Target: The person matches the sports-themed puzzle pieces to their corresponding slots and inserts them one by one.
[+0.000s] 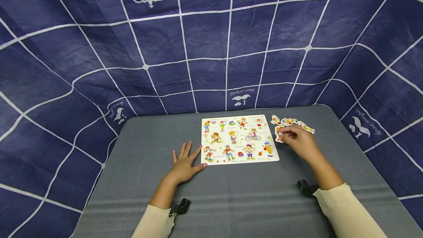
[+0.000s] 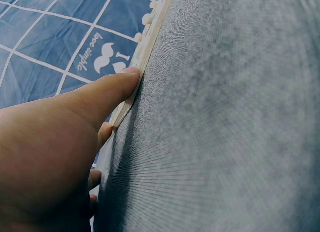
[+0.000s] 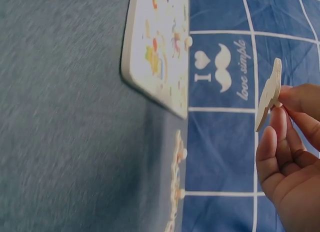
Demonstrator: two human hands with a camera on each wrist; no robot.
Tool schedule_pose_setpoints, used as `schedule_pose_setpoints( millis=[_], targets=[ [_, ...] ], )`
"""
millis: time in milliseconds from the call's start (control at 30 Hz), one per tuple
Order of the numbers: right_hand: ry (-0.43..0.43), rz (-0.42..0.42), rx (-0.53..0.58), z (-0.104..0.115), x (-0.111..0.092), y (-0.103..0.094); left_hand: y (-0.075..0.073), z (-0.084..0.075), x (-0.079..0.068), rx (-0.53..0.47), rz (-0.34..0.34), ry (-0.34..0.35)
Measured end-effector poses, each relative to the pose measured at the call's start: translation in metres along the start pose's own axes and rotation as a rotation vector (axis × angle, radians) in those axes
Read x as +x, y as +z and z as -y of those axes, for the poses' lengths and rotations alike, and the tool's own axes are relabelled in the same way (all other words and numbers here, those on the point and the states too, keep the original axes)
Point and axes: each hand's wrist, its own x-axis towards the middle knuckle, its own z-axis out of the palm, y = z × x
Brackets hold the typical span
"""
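Note:
A wooden peg puzzle board (image 1: 240,146) with printed sports figures lies on the grey table. My left hand (image 1: 183,167) rests flat beside its left edge with fingers spread. In the left wrist view, the thumb (image 2: 117,87) touches the board's rim (image 2: 150,44). To the right of the board, my right hand (image 1: 300,142) pinches a puzzle piece (image 3: 270,94) between thumb and fingers. The right wrist view shows that piece raised and tilted, its pale back and edge visible and its printed face hidden. Other figure pieces (image 1: 289,121) lie just behind the right hand.
Dark blue cloth (image 1: 211,39) with white grid lines hangs behind and on both sides of the table (image 1: 251,194). A black wrist strap (image 1: 180,206) sits at the left cuff, another black strap (image 1: 307,187) at the right.

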Motion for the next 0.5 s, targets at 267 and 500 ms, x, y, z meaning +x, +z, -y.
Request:
schedule_pose_setpoints(
  millis=[267,500],
  targets=[
    [0.012,0.051,0.026,0.015,0.011,0.010,-0.001,0.000,-0.001,-0.002,0.001,-0.001],
    [0.019,0.072,0.047,0.023,0.019,0.021,-0.001,-0.001,-0.001,-0.001,-0.002,0.002]
  ],
)
